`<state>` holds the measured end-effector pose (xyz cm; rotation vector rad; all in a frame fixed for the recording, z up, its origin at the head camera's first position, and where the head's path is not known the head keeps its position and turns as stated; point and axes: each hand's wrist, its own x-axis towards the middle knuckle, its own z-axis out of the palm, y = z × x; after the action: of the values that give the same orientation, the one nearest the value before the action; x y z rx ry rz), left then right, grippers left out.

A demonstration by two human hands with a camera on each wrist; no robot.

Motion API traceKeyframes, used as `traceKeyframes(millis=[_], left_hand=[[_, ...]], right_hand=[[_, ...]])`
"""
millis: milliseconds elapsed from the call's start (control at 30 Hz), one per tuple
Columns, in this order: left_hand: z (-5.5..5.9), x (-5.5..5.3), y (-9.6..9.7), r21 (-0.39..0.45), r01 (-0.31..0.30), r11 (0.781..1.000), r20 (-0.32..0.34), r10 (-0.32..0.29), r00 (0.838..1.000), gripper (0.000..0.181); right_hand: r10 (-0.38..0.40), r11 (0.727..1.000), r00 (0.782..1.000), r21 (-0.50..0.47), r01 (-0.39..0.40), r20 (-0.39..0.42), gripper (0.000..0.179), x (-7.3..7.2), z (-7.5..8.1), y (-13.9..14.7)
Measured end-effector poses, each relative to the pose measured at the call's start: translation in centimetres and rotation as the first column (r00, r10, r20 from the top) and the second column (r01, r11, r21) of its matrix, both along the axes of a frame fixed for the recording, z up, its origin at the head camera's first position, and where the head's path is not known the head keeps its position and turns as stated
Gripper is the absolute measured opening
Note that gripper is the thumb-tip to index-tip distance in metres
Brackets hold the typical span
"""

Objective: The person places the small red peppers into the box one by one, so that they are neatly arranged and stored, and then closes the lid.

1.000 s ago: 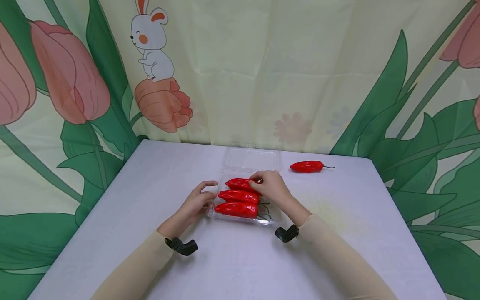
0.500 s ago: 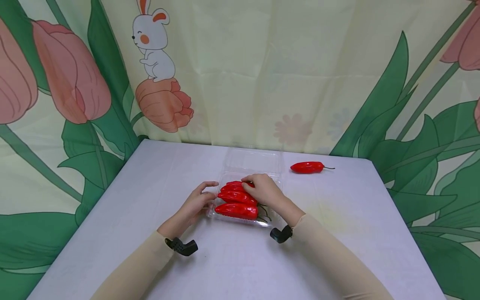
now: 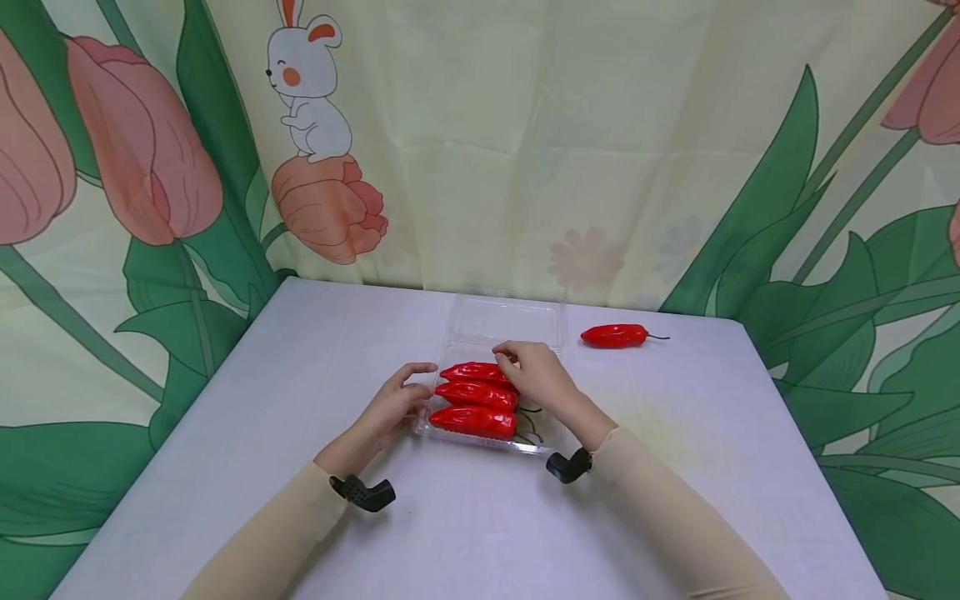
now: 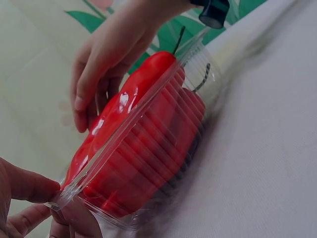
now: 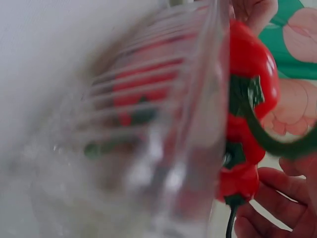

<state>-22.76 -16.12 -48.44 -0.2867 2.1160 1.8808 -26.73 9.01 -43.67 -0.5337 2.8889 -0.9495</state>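
A clear plastic clamshell box (image 3: 538, 448) holds red peppers with green stems. Three lie side by side on top: a near pepper (image 3: 472, 421), a middle pepper (image 3: 476, 393) and a far pepper (image 3: 472, 372). More red and a green stem show through the ribbed wall (image 5: 143, 74) in the right wrist view. My left hand (image 3: 393, 404) pinches the box's left rim between thumb and fingers, as the left wrist view shows. My right hand (image 3: 542, 375) hovers over the stem end of the far pepper, its fingers loosely bent with nothing between them.
The box's transparent lid (image 3: 507, 321) lies folded back towards the curtain. Another red pepper (image 3: 613, 336) lies on the white tabletop (image 3: 637, 517) at the back right. A printed curtain (image 3: 600, 150) hangs right behind the table's far edge.
My right hand pushed the far pepper a little left and nearer to the middle one, then let go and drew back slightly right. My left hand stays at the rim.
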Motion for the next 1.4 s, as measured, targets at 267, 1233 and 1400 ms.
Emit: traceKeyframes(millis=[267, 1233, 1400], left_hand=[[0.2, 0.1, 0.1, 0.009, -0.007, 1.000, 0.008, 0.007, 1.000, 0.050], [0.2, 0.1, 0.3, -0.010, -0.004, 1.000, 0.004, 0.004, 1.000, 0.053], [0.2, 0.2, 0.3, -0.005, -0.009, 1.000, 0.003, 0.009, 1.000, 0.052]], right_hand=[[-0.040, 0.999, 0.999, 0.002, 0.040, -0.012, 0.033, -0.4, 0.2, 1.5], [-0.137, 0.988, 0.988, 0.055, 0.141, -0.073, 0.034, -2.7, 0.5, 7.3], [-0.150, 0.986, 0.985, 0.057, 0.155, -0.086, 0.035, -3.8, 0.1, 9.2]])
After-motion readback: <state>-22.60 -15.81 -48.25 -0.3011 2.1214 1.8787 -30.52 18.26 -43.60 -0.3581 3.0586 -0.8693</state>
